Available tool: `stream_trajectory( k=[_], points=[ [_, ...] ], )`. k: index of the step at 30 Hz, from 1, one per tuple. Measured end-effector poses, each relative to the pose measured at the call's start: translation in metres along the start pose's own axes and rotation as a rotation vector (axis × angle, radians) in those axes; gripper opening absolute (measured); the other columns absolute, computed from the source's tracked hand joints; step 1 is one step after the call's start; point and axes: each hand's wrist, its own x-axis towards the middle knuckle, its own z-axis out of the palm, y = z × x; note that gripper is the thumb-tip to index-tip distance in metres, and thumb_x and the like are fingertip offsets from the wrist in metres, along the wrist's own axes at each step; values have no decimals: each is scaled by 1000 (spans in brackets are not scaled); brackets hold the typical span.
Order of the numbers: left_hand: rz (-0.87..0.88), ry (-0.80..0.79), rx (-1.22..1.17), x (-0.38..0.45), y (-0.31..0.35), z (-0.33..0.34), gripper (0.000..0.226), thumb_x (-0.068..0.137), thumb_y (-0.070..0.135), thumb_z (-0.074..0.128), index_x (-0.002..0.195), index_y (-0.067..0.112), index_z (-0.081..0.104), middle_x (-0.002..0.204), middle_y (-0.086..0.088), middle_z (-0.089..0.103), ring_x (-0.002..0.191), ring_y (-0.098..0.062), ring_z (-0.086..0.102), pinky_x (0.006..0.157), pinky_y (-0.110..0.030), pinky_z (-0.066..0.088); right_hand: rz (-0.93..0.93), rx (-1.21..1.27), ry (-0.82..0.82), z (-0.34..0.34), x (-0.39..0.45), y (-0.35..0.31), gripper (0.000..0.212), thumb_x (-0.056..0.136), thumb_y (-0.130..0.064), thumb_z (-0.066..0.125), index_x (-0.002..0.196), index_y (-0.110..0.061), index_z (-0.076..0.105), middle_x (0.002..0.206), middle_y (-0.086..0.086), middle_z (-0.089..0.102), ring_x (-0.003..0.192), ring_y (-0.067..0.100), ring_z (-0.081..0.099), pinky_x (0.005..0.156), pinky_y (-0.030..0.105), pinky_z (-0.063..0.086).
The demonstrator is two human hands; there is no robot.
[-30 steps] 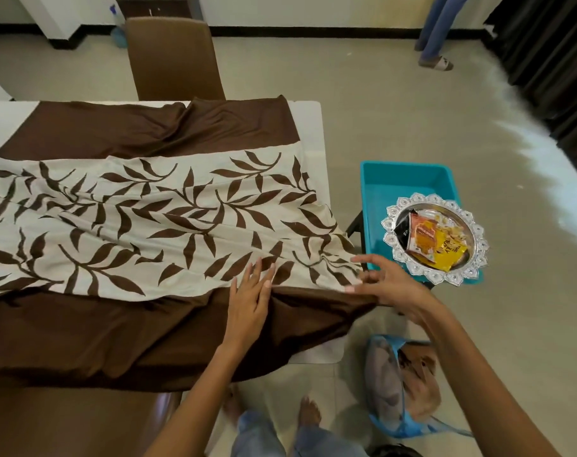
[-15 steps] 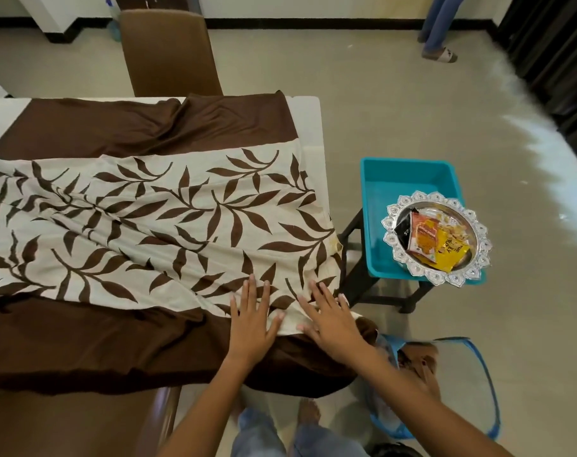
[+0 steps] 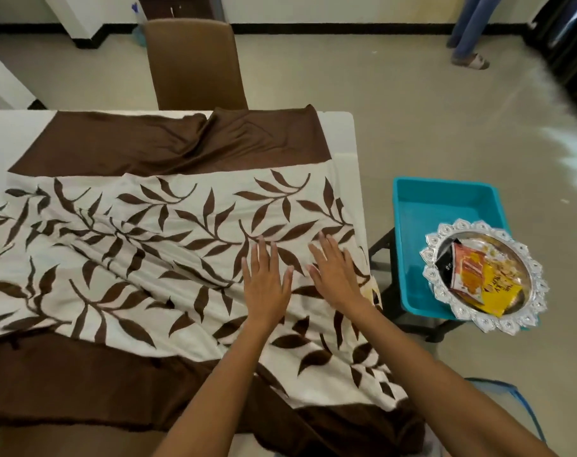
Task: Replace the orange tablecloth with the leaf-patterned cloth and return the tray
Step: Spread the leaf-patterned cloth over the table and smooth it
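The leaf-patterned cloth (image 3: 155, 245), cream with brown leaves and brown borders, lies spread over the white table (image 3: 341, 133), wrinkled across its middle. My left hand (image 3: 267, 285) and my right hand (image 3: 335, 275) rest flat on it side by side near the table's right edge, fingers straight. The silver scalloped tray (image 3: 445, 298) with snack packets (image 3: 478, 282) sits to the right on the rim of a teal bin (image 3: 445, 206). No orange cloth is in view.
The teal bin stands on a dark stool (image 3: 386, 291) right of the table. A brown chair (image 3: 194, 64) stands at the table's far side, another at the near edge (image 3: 49, 443). A blue mesh basket (image 3: 518, 410) is at lower right. A person's legs (image 3: 468, 31) stand far back.
Both hands have slid away from me, from the cloth's near right corner up onto the middle of the leaf pattern. The right hand let go of the cloth's edge and now lies flat.
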Motion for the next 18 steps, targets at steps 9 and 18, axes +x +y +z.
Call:
stream_trajectory(
  k=[9,18],
  points=[
    [34,-121,2,141,-20,30,69,94,59,12,152,22,4,158,-4,-11,145,-23,-11,115,-45,-5,0,-174,-96,17,104,34,64,94,-59,17,150,-28,10,158,-3,-4,145,16,-6,117,45,-2],
    [263,-69,-83,216,45,61,64,96,53,25,150,20,19,158,-6,8,146,-25,4,117,-44,5,235,-153,69,-3,130,97,63,93,-61,13,149,-32,14,158,-6,5,146,13,1,117,46,7]
  ],
)
